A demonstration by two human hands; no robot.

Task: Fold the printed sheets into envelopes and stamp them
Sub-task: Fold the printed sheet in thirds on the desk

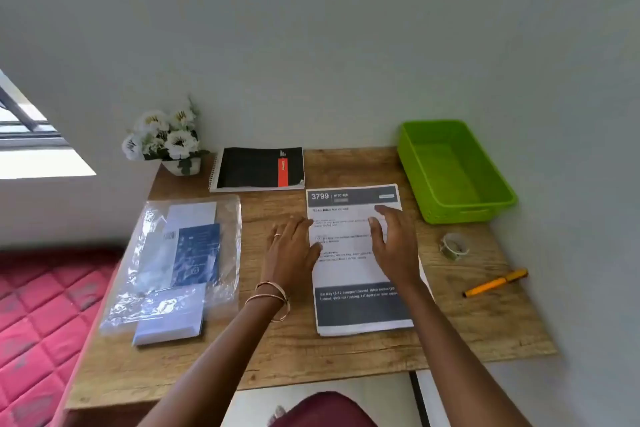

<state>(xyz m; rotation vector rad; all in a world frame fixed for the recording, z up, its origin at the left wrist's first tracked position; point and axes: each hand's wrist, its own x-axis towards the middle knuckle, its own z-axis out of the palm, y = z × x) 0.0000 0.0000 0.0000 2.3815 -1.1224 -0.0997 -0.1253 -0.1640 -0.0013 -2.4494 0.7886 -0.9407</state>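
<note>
Wooden table (346,354), grain finish, set against a pale wall. On it:
- pot of white flowers (166,139), far left corner;
- spiral notebook (258,168), black cover with red strip, at the back;
- green plastic tray (453,172), far right;
- stack of printed sheets (356,267), centre;
- clear plastic bag (173,260) of envelopes, left;
- stack of white envelopes (169,317) at the bag's near end;
- roll of tape (453,246), right;
- orange pen (495,282), near the right edge.

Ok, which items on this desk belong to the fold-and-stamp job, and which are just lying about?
Job:
printed sheets, under both hands
left hand
right hand
envelope pack
plastic bag of stationery

Lying about:
notebook
flowers
green tray
tape roll
orange pen
</note>
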